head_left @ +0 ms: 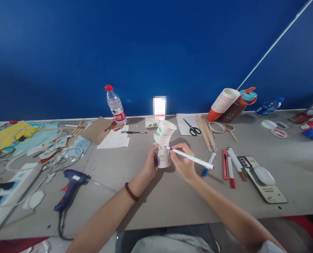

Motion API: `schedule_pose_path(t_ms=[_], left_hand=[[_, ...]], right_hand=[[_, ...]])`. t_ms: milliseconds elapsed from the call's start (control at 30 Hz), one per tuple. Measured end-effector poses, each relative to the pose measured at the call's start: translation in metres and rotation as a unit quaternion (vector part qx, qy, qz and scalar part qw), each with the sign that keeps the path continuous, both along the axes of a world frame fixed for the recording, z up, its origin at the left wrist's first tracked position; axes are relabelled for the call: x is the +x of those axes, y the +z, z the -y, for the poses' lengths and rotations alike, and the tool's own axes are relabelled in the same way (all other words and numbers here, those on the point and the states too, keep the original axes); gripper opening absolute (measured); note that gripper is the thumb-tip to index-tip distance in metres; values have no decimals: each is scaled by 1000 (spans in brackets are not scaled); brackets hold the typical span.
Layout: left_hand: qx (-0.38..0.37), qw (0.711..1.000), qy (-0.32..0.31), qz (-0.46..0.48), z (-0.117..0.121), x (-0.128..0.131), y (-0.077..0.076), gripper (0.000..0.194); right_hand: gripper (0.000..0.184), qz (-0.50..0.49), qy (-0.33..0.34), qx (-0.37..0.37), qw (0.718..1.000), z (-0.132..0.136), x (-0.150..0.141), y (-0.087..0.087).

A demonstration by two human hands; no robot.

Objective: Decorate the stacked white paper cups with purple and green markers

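Note:
My left hand is wrapped round the left side of a white paper cup with green leaf prints and purple marks. A second paper cup sits tilted on top of it. Between the fingers of my right hand is a white marker with a purple tip, which meets the lower cup near its upper edge. Behind the pair, a cut piece of paper cup leans near the wall, close to a bright upright screen whose picture is blurred.
On the left lie a blue glue gun, a power strip and tangled cables. A water bottle stands behind. To the right are scissors, wooden sticks, stacked cups, a red cutter and a phone under a white mouse.

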State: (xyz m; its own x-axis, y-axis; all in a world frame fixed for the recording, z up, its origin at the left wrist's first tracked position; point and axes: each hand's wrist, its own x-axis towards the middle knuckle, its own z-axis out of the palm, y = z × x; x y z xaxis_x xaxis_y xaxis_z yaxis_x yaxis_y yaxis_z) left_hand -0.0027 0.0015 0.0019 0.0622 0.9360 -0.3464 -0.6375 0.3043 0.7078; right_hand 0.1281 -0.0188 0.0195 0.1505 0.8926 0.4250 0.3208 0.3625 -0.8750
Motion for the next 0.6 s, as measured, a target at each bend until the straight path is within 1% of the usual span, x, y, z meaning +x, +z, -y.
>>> schedule_pose_path(t_ms=[367, 600], left_hand=[[-3, 1000, 2, -1, -1, 0, -5, 38], [1, 1000, 4, 5, -1, 1, -4, 37]], right_hand=[[5, 3, 6, 13, 1000, 0, 1, 0], [5, 3, 13, 1, 1000, 1, 1, -1]])
